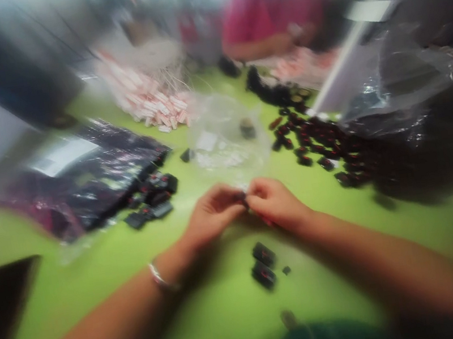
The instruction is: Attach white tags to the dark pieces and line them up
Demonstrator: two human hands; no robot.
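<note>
My left hand [215,212] and my right hand [277,202] meet over the middle of the green table, both with fingers pinched. Between their fingertips is a small dark piece [240,196], mostly covered and too blurred to name. Nearer to me lie two black plastic blocks with red marks [264,275], a tiny black bit [286,270] beside them, and a small dark roundish thing [288,319]. Just beyond my fingers sits a clear plastic bag [217,113] with small white pieces in it or under it.
Black parts [320,146] spread over the right, beside a clear plastic bag [403,90]. Left are a dark plastic package [93,173], more black parts [153,195] and a flat dark object [4,313]. Behind are pale pink pieces [160,105] and a person's pink sleeve [265,11].
</note>
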